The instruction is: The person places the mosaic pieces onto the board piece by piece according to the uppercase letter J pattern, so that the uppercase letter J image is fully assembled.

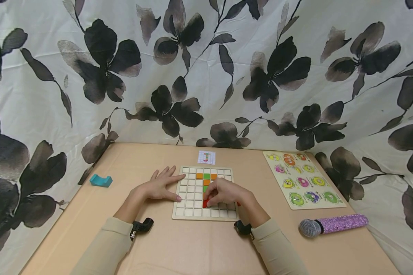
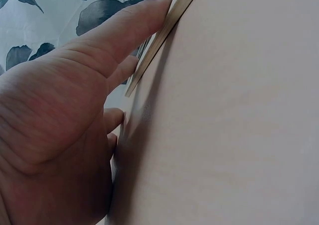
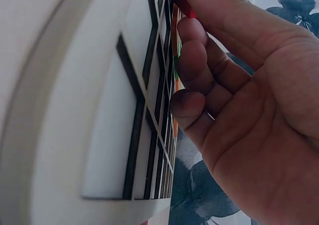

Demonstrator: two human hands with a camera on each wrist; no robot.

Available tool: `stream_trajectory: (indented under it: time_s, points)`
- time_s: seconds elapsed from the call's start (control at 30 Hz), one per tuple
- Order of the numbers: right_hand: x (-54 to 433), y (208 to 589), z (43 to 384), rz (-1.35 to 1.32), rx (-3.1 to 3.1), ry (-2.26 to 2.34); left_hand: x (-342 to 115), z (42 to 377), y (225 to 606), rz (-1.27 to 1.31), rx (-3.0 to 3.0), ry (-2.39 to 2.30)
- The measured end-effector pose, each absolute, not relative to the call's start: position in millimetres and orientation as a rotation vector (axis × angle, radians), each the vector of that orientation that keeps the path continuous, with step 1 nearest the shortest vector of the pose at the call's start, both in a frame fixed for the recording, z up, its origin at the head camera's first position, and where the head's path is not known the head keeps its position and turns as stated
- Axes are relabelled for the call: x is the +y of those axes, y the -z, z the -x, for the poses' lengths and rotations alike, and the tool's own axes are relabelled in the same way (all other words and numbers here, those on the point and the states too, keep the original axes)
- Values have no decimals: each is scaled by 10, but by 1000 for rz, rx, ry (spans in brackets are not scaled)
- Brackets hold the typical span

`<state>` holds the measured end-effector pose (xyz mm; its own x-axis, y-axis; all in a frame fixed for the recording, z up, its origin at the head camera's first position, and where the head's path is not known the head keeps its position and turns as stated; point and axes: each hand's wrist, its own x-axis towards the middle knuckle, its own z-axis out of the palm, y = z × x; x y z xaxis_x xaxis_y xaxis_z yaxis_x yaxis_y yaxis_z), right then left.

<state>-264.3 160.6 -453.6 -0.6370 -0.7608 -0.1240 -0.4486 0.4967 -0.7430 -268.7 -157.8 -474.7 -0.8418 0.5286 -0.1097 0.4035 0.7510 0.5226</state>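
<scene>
A wooden grid board (image 1: 189, 217) with pale square cells lies in front of me. Orange tiles (image 1: 199, 176) and green tiles (image 1: 206, 176) form a row near its far side, and more run down a column towards me. My right hand (image 1: 225, 192) is over the board's near half, pinching a red tile (image 3: 182, 2) between thumb and fingertips at the foot of that column; the fingers partly cover it. On the board's left edge rests my left hand (image 1: 159, 185), its fingers spread, with thumb and index finger touching the rim (image 2: 159, 41).
Beyond the board lies a small card (image 1: 206, 157) with a coloured grid pattern. A turquoise block (image 1: 101, 181) sits at left. To the right are a fruit picture sheet (image 1: 304, 181) and a purple glitter microphone (image 1: 344, 224). Something red (image 1: 238, 204) shows beside my right wrist.
</scene>
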Motion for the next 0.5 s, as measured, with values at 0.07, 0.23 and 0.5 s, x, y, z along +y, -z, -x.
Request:
stream_trajectory:
  time_s: [0.07, 0.23, 0.5]
  points:
    - [1607, 4547, 2643, 993, 2302, 961, -1578, 2687, 4748, -730, 2700, -721]
    - [1601, 4561, 2637, 974, 2289, 977, -1578, 2685, 4750, -725, 2698, -726]
    - [1595, 4561, 2631, 956, 2281, 992, -1579, 2689, 4756, -722, 2699, -722]
